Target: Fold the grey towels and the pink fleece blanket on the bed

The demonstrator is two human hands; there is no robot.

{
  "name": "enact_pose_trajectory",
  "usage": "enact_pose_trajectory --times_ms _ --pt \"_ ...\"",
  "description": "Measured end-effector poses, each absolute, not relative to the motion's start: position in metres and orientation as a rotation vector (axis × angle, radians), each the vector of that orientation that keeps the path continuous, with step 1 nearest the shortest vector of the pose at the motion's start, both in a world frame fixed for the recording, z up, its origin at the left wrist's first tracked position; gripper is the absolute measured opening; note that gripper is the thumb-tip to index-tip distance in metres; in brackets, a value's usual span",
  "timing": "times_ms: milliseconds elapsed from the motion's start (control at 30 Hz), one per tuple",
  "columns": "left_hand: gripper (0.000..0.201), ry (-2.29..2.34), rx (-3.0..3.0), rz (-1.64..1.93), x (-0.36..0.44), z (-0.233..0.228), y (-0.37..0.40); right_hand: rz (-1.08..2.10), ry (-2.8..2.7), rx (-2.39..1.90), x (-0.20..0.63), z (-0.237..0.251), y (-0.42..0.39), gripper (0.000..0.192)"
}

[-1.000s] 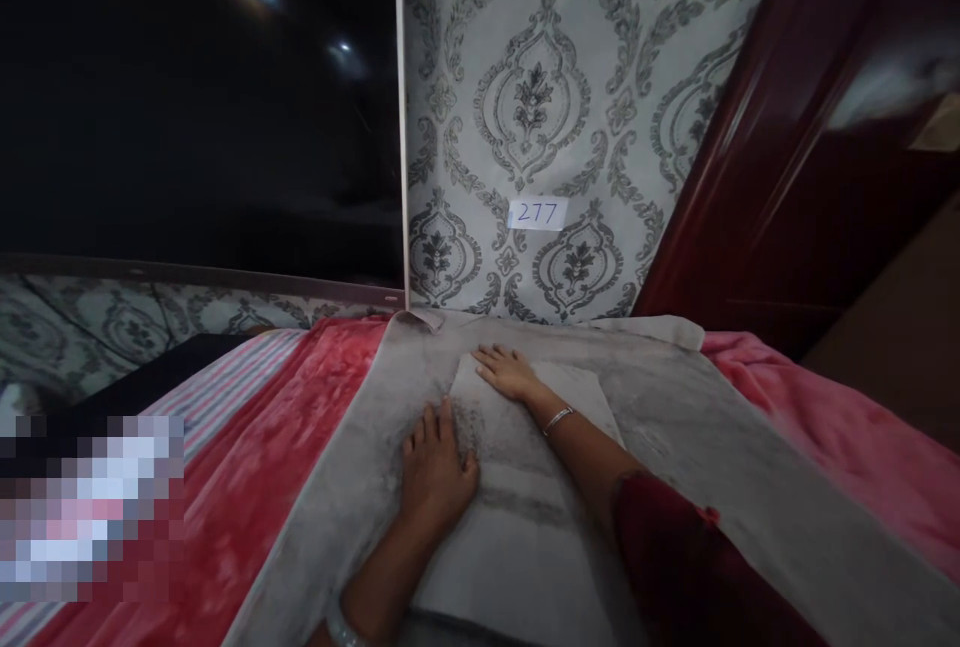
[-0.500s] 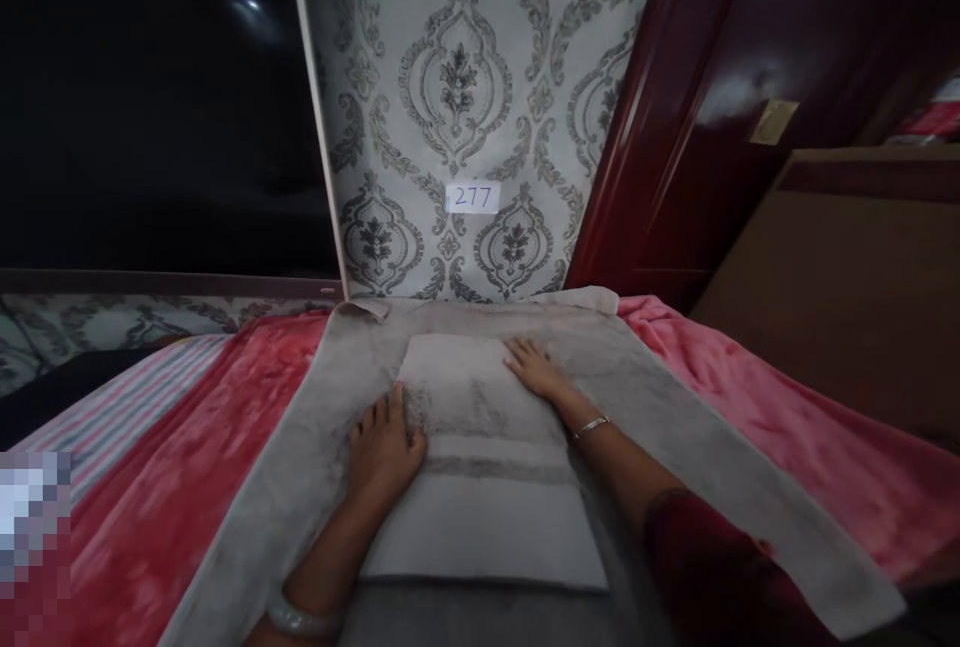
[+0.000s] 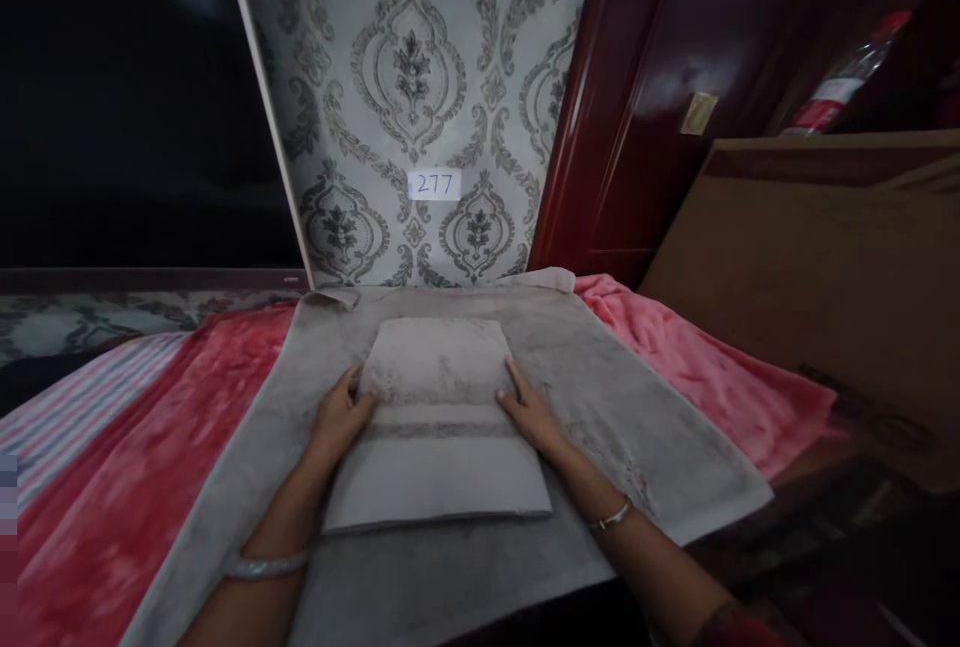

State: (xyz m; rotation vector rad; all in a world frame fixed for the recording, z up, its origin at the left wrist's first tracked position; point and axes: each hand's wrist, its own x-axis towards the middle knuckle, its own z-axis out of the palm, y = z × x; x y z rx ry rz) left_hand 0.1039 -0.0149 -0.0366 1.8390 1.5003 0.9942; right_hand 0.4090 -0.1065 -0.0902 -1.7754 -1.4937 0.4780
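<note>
Cloth (image 3: 439, 477), pale and folded flat, lay on a larger grey cover (image 3: 626, 407), a darker band running across its top and one straight edge turned to the near side. A person's left hand (image 3: 337, 422) met its left edge and the right hand (image 3: 536, 417) its right edge, each with the thumb toward the top face and the fingers bent at the side; whether they gripped the fabric could not be told. The left bore a pale bangle (image 3: 266, 566), the right a thin, silvery bracelet (image 3: 611, 515). Red fabric (image 3: 150, 437) and a striped sheet (image 3: 97, 377) spread out to the left, pink fabric (image 3: 697, 367) to the right. At the far side, patterned wallpaper (image 3: 409, 57) carried a paper label (image 3: 434, 184) reading "277", between a dark screen (image 3: 135, 107) on the left and a glossy dark red panel (image 3: 630, 57) on the right. Farther right, a red-capped bottle (image 3: 840, 87) showed above a cardboard box (image 3: 795, 267).
</note>
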Motion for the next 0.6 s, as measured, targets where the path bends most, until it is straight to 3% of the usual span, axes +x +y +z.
enact_pose_trajectory --times_ms 133,333,467,600 --pt "0.074 1.257 1.454 1.154 0.092 -0.034 -0.013 0.652 -1.345 -1.628 0.396 -0.079 -0.125 0.087" --pt "0.081 1.159 1.209 1.048 0.087 -0.024 -0.016 0.991 -1.017 -1.226 0.386 -0.073 -0.143 0.094" --pt "0.073 1.152 1.124 1.02 0.09 -0.016 -0.021 1.146 -0.852 -1.13 0.39 -0.069 -0.143 0.08" --pt "0.066 1.147 1.046 1.014 0.094 -0.012 -0.021 1.279 -0.811 -1.042 0.395 -0.059 -0.139 0.054"
